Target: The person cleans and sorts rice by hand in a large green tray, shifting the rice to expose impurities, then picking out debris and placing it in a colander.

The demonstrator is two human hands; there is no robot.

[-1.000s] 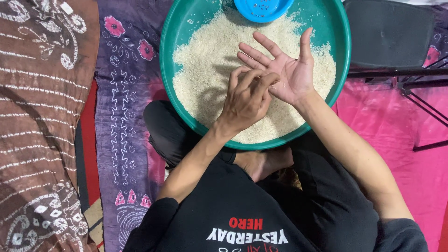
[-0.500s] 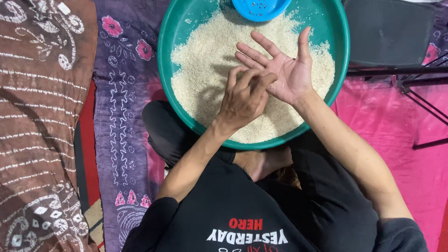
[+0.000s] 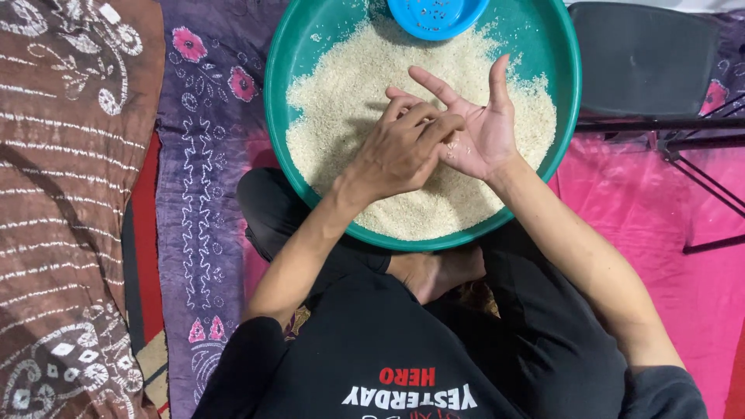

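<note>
Floor spread with patterned cloths [image 3: 202,155], pink mat [image 3: 660,225]; green basin [image 3: 295,46] atop

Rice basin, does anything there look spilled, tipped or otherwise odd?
Nothing stands out. The rice sits inside the green basin, with none visible on the cloths around it. The blue bowl rests upright at the far rim. A few grains lie on the open right hand, where the left hand touches the palm.
</note>
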